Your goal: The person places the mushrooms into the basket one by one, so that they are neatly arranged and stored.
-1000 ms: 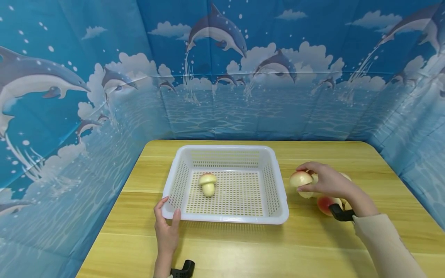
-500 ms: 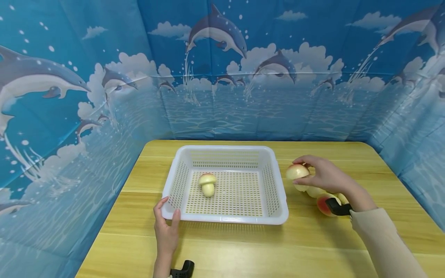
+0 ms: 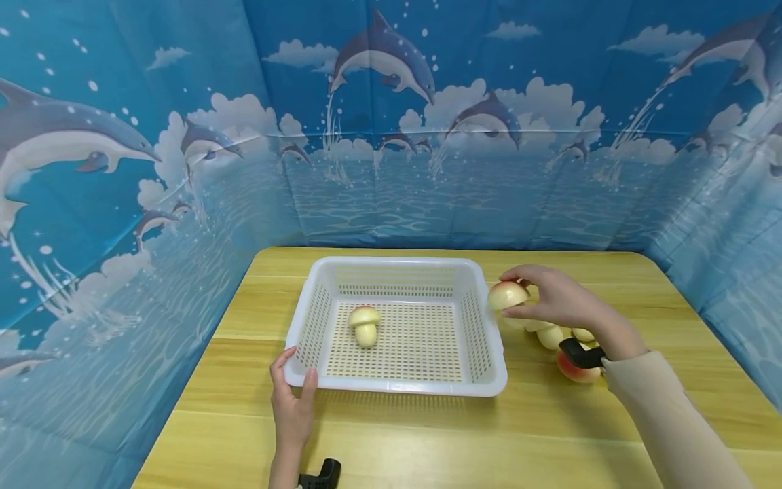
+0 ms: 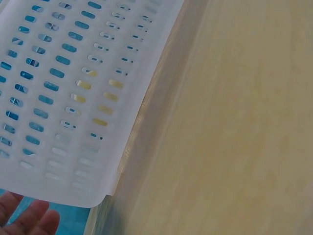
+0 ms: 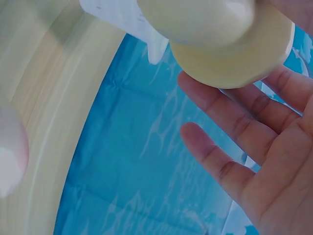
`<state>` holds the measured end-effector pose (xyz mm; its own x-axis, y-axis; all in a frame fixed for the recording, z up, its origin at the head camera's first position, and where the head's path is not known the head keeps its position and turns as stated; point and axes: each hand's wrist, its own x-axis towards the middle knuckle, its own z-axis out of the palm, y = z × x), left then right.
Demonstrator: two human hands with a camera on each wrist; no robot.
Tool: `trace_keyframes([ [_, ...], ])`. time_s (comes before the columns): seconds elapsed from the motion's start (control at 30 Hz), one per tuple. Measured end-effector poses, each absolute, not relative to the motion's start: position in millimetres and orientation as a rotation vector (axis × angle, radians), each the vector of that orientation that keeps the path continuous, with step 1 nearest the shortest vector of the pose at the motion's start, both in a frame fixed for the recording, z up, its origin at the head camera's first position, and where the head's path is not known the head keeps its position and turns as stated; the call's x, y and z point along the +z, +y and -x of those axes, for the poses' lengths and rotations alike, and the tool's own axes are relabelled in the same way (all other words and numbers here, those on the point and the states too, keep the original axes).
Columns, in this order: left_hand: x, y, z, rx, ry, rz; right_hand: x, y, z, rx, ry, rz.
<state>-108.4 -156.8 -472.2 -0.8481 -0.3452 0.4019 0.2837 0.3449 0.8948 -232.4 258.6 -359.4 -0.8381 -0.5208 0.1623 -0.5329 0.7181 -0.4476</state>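
From where I'm standing, the wooden table (image 3: 427, 441) is yellow and glossy, its grain running from nine o'clock to three, its far corners rounded at eleven and one. Taking twelve as the far edge, a white plastic basket (image 3: 403, 386) sits on it towards eleven, throwing a dappled shadow (image 3: 415, 401) on the wood at its own six o'clock side. Around two to three o'clock lies a close cluster: a red-blushed piece (image 3: 577, 371) nearest me, a pale rounded piece (image 3: 551, 337) just beyond it towards eleven, others partly hidden.
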Motion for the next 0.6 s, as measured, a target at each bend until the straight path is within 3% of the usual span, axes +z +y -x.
trace_keyframes([
  [0.6,-474,-157,109,-1.537,-2.075,-0.030,-358,224,246,0.760,-2.875,-1.027],
])
